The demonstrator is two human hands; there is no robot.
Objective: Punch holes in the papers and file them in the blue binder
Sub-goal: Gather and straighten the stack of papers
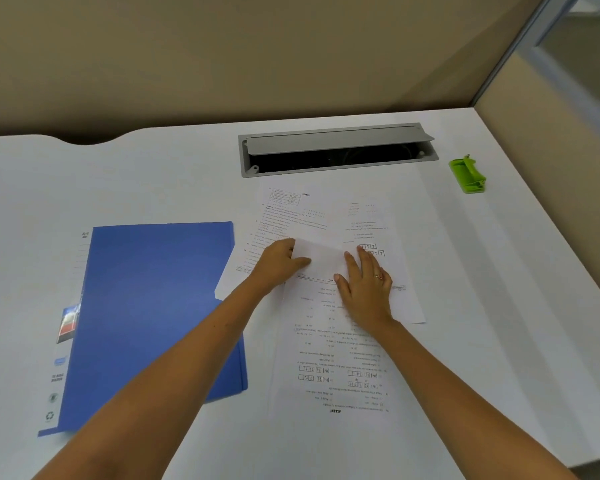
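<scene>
Two printed papers lie on the white desk: one further back and one nearer me, overlapping the first. The near sheet's top edge is folded back, showing a blank flap. My left hand pinches the flap's left side. My right hand presses flat on the paper just right of the flap, fingers spread. The blue binder lies closed to the left, its right edge under the papers. A green hole punch sits at the far right, away from both hands.
A grey cable tray with its lid raised is set into the desk behind the papers. A beige partition wall runs along the back and right. The desk's right edge slants close to the hole punch.
</scene>
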